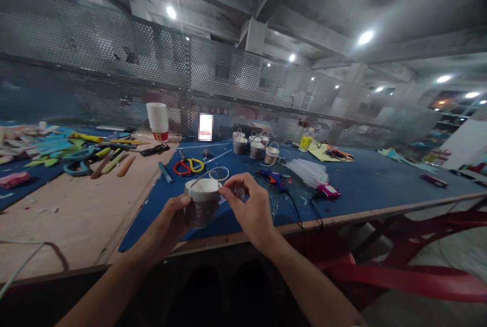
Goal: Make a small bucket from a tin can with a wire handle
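Observation:
A small grey-wrapped cup (203, 205) with a white inside is held upright above the table's front edge. My left hand (171, 220) is closed round its left side, thumb near the rim. At the right side of the rim, my right hand (249, 205) pinches with thumb and forefinger; what lies between the fingertips is too small to name. A thin handle or cord arches over the cup's opening. Behind the cup, a thin white ring of cord (219, 173) and red-and-yellow scissors (188, 166) lie on the blue mat (365, 180).
Several small cups with handles (256, 148) stand at the back. A blue glue gun (274, 180), clear plastic (308, 172) and a pink tool (329, 191) lie right. Stacked paper cups (157, 120), a lit phone (206, 127) and blue-handled scissors (79, 160) are farther left. Red chair (411, 281) at lower right.

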A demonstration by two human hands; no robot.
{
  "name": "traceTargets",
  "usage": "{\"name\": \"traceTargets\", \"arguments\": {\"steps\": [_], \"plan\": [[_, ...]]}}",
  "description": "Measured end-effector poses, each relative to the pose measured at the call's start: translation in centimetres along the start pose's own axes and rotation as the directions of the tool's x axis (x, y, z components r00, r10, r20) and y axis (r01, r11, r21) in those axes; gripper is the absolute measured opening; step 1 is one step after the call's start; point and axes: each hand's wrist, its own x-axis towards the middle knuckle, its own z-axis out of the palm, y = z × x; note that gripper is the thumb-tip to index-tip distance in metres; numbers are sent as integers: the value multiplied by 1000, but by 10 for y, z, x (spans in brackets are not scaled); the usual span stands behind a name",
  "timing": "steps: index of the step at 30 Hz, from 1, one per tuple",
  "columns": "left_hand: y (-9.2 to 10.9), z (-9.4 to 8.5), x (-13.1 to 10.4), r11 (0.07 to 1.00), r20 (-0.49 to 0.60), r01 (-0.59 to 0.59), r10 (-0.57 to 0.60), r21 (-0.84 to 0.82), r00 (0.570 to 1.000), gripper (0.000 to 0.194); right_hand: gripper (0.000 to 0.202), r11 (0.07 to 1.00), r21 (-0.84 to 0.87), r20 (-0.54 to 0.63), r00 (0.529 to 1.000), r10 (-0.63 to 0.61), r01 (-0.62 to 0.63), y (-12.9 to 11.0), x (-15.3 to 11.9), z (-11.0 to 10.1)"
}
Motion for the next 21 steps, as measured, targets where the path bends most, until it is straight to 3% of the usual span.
{"name": "traceTargets", "arguments": {"steps": [11, 21], "plan": [[7, 17, -3, 992, 97, 38, -27, -121, 995, 50, 10, 998, 32, -53, 997, -53, 55, 5, -4, -2], [4, 10, 2, 982, 108, 93, -76, -164, 991, 50, 8, 998, 54, -96, 995, -39, 44, 5, -5, 3]]}}
